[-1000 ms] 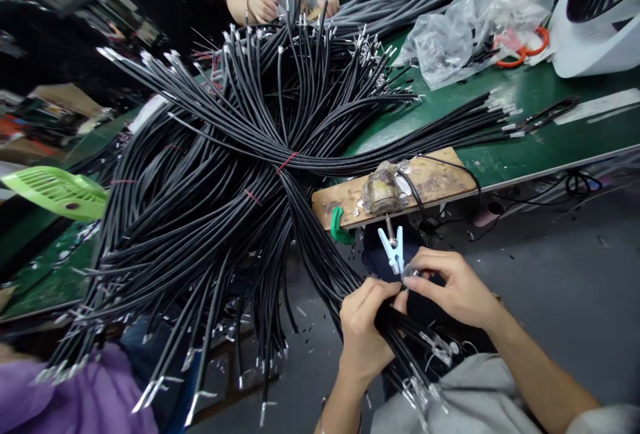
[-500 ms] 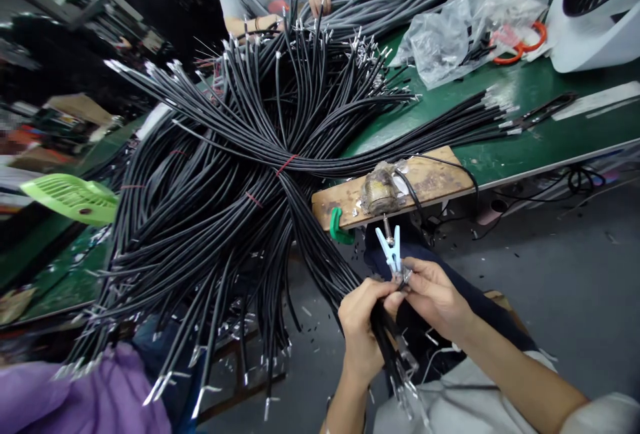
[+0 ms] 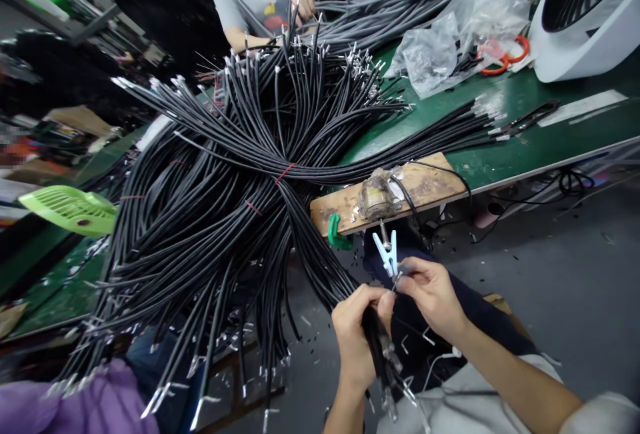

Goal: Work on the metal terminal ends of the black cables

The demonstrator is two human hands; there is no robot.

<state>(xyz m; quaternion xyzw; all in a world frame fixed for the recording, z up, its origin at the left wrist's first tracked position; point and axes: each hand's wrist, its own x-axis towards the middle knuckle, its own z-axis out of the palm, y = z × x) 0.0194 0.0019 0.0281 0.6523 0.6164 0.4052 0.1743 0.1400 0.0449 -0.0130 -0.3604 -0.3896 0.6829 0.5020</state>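
My left hand (image 3: 357, 331) is closed around a bundle of black cables (image 3: 320, 257), whose stripped silvery ends hang below it. Pinched in the fingers of my right hand (image 3: 433, 294) is the thin end of a cable, just at my left fingertips. Directly above the fingers, a light blue clothespin (image 3: 387, 254) sits on the shaft of a small motor (image 3: 376, 195). That motor is wrapped in clear tape and fixed to a wooden board (image 3: 430, 177). A green clamp (image 3: 337, 233) grips the board's near edge.
A large heap of black cables (image 3: 200, 221) spreads over the green table (image 3: 565, 137). Right of it lie pliers (image 3: 533, 117), orange-handled scissors (image 3: 506, 55), plastic bags (image 3: 425, 54) and a white fan (image 3: 575, 21). A co-worker (image 3: 265, 1) handles cables opposite; a purple sleeve (image 3: 95, 401) shows at left.
My right hand has shifted slightly away from my left, and the cable end between them shows more. The co-worker's hand has moved left and down. The whole view has shifted a little.
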